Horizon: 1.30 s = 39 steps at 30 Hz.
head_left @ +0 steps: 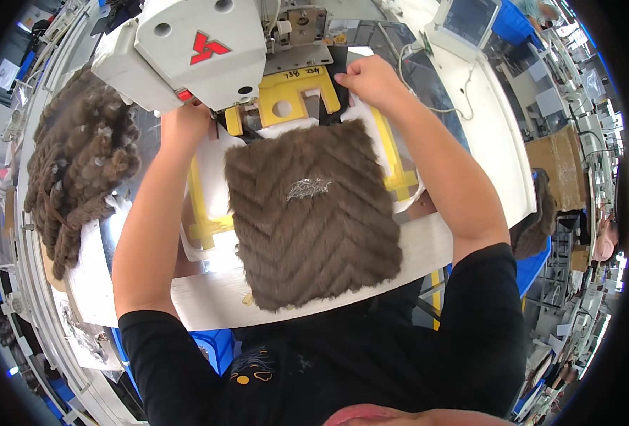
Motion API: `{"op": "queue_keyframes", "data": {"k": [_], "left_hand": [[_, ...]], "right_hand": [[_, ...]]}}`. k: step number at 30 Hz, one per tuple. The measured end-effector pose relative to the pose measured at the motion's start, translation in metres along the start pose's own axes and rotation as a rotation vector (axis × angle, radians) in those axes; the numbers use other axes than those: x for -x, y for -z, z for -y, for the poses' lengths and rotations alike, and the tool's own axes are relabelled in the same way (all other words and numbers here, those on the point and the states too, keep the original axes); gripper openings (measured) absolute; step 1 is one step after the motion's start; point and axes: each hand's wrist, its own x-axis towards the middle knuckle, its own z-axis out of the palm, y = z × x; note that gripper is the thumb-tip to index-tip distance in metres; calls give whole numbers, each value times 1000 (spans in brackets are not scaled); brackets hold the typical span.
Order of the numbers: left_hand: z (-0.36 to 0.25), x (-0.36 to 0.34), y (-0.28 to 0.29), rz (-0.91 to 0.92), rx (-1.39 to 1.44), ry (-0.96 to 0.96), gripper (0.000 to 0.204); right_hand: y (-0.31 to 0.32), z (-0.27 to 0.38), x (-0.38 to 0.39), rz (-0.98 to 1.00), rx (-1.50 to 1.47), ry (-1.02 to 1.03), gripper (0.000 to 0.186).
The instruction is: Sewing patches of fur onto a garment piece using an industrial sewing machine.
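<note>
Black short-sleeved cloth shirt (328, 366) up close, and beyond it a broad white worktop (435, 248)! Square brown chevron-ridged fur panel (314, 238) lies over it, just before a bulky white machine head (190, 78) and a notched flat yellow plate (300, 92). Right hand (376, 80) curls closed beside the plate, any hold unclear; left hand (186, 128) tucks beside the machine head, fingertips hidden, grip impossible to tell.

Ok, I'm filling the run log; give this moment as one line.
left hand: partly hidden by machine head | right hand: beside yellow plate | brown fur panel: lying flat, untouched
</note>
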Motion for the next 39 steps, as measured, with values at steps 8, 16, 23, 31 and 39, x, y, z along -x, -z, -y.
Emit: {"op": "queue_keyframes", "data": {"k": [8,16,23,31,39], "left_hand": [[-11,0,10,-51,101,103,23],[-44,39,36,22,452,477,29],[-81,112,67,465,379,470,52],[-90,143,70,556,165,336,38],[-92,144,58,568,-15,33,38]], "right_hand": [[6,-12,31,-69,-163,22,49],[22,-4,139,105,-719,-147,59],[9,-12,153,213,-881,-219,46],[12,2,168,279,-242,-66,38],[8,0,149,90,30,46,30]]}}
